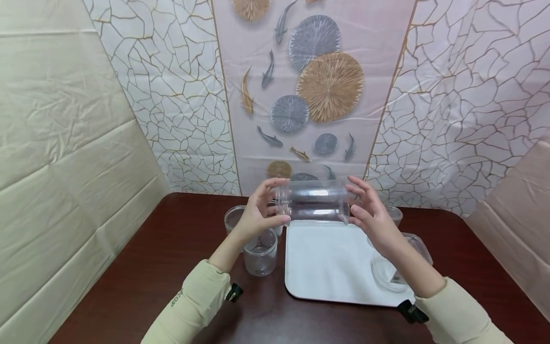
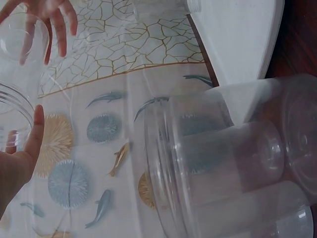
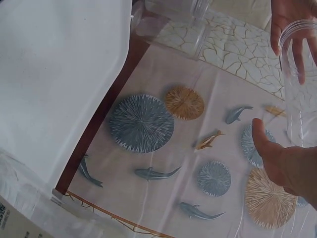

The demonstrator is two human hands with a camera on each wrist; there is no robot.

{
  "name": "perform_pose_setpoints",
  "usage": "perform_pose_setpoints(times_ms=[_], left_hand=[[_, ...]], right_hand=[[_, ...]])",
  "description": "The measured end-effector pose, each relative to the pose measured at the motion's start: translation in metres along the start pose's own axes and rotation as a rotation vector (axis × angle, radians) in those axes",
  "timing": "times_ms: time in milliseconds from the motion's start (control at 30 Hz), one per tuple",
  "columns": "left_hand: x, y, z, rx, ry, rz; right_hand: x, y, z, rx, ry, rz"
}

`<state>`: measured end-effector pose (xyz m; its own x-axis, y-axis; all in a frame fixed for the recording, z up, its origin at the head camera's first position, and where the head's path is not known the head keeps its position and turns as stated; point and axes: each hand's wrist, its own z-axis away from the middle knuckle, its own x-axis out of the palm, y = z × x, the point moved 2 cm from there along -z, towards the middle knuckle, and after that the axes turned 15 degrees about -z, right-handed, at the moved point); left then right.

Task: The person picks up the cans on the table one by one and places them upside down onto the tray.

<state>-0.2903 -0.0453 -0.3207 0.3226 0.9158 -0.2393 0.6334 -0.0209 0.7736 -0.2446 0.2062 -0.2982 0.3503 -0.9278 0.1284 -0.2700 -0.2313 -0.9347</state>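
Observation:
A clear plastic jar (image 1: 320, 203) lies sideways in the air, between both hands, above the far edge of a white tray (image 1: 326, 267). My left hand (image 1: 259, 208) grips its ridged mouth end, the thumb below and fingers above. At the jar's other end is my right hand (image 1: 375, 220), its fingers spread and its fingertips right by the base. Through the jar's base (image 2: 25, 39), the left wrist view shows those fingers fairly straight. The right thumb (image 3: 262, 134) stands apart from the jar wall in the right wrist view.
Several clear jars stand left of the tray, one upright jar (image 1: 259, 255) nearest me. On the tray's right side lies a clear container (image 1: 388, 274), partly behind my right forearm. Another clear jar (image 1: 394, 215) stands farther back. A patterned cloth (image 1: 301, 143) hangs behind the brown table (image 1: 193, 229).

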Motion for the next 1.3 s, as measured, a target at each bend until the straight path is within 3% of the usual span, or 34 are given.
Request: perform_pose_setpoints(times_ms=[267, 633, 867, 1300], left_hand=[[0.005, -0.001, 0.0, 0.007, -0.017, -0.003], [0.006, 0.002, 0.002, -0.006, -0.057, -0.014], [0.007, 0.001, 0.005, 0.002, -0.091, -0.037], [0.006, -0.001, 0.008, 0.022, -0.105, -0.049]], right_hand=[[0.003, 0.0, -0.001, 0.008, -0.031, 0.012], [0.011, 0.003, -0.003, -0.035, -0.174, -0.023], [0.016, 0.005, -0.003, 0.033, -0.137, 0.032], [0.02, 0.008, -0.003, 0.025, -0.069, 0.091]])
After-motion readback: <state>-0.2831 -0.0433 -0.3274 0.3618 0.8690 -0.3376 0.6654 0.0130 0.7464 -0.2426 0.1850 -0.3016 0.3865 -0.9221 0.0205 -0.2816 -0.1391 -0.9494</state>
